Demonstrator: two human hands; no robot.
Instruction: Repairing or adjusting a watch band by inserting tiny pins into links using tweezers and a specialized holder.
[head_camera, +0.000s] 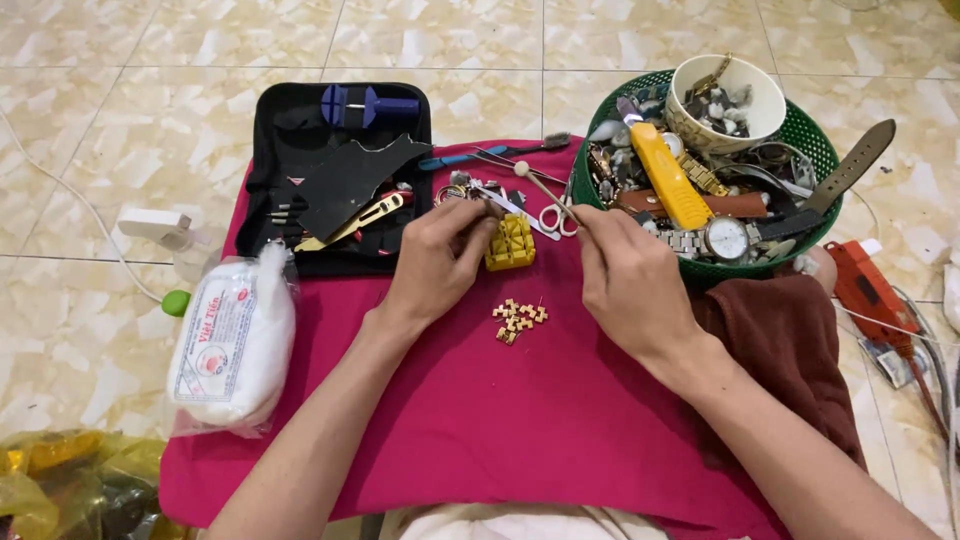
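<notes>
My left hand (440, 258) holds a thin metal tool (510, 205) beside a small yellow block holder (511, 243) on the magenta cloth (450, 400). My right hand (625, 275) grips a small wooden-handled hammer (545, 187), its head up and to the left. A little heap of gold watch band links (518, 320) lies on the cloth between my two wrists.
A black tool case (330, 180) lies open at the back left. A green basket (810, 140) full of watches, straps, a yellow tool and a white bowl stands at the right. A white plastic bag (235, 340) rests left. Small scissors (555, 215) and pliers (470, 157) lie behind.
</notes>
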